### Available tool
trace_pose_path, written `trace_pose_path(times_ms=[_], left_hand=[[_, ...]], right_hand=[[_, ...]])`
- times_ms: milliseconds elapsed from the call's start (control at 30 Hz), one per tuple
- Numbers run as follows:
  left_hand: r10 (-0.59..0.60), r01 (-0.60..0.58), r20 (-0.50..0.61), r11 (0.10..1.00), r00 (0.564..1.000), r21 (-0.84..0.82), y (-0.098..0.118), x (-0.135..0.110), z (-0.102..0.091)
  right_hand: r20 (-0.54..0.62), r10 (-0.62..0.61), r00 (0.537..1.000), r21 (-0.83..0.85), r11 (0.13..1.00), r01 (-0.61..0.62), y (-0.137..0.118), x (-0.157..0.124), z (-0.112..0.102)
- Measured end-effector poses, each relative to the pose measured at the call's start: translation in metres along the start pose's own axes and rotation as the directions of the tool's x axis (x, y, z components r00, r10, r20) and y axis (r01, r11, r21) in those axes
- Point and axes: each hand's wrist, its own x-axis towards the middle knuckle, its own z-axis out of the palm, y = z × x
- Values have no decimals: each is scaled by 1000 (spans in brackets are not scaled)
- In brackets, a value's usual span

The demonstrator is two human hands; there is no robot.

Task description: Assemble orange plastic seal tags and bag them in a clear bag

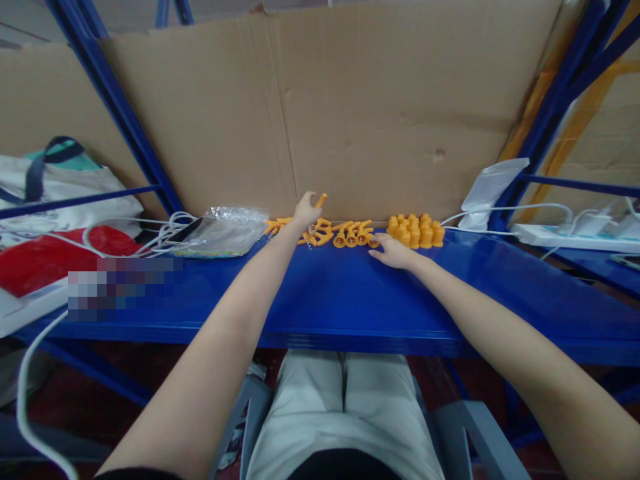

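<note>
My left hand reaches to the back of the blue table and pinches an orange plastic stem-like piece, its upper end sticking up past the fingers. Below and around that hand lies a loose heap of orange plastic pieces with thin stems, partly covered by the hand. Just right of the heap, several orange funnel-shaped pieces lie in a row, wide mouths facing me. My right hand has thumb and finger around the rightmost funnel-shaped piece. Beside it, upright orange bell-shaped pieces stand in a tight block.
A cardboard sheet walls off the back of the blue table. Clear plastic bags, white cables and a red bag lie left. A white power strip is at right, near a blue post.
</note>
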Motion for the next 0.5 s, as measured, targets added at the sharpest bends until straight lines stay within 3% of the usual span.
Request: trace_pose_path(times_ms=[233,500], left_hand=[[117,-162,201,961,973,226,8,-26,-17],[121,-212,248,900,961,380,11,-61,-10]], right_hand=[[5,-53,999,-6,999,53,3,0,1],[35,-9,999,-9,1000,10,0,0,-1]])
